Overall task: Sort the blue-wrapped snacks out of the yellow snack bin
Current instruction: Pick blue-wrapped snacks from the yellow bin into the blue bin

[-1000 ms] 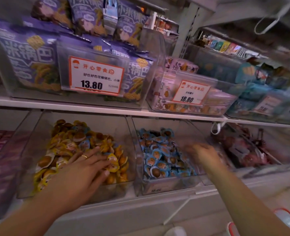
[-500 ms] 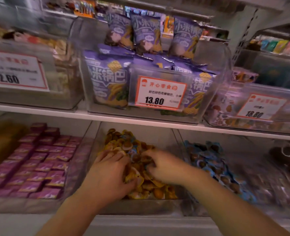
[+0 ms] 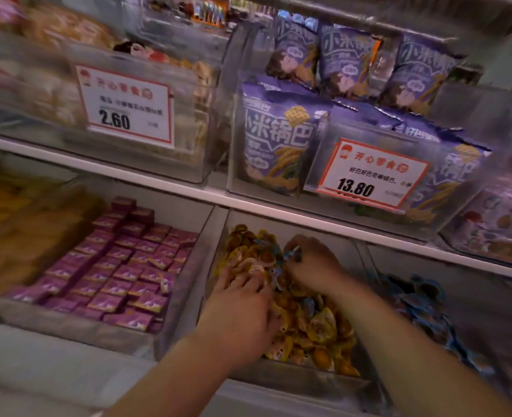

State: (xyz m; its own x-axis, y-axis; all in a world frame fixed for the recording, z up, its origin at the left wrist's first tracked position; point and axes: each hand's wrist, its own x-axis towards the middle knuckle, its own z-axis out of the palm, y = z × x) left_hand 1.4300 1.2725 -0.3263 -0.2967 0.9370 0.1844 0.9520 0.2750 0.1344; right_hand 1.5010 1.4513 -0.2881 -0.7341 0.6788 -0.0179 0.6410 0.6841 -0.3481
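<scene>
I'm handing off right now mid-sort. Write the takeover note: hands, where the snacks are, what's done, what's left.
Right hand: deep in the yellow snack bin, fingers pinching a blue-wrapped snack.
Left hand: pressed on the yellow snacks near the bin's left side; whether it holds anything, cannot tell.
Blue snack bin: next bin to the right.
Done: one blue piece gripped, not yet lifted out.
Left: move it to the blue bin, then check for more; at least one other bluish wrapper shows mid-pile.
</scene>
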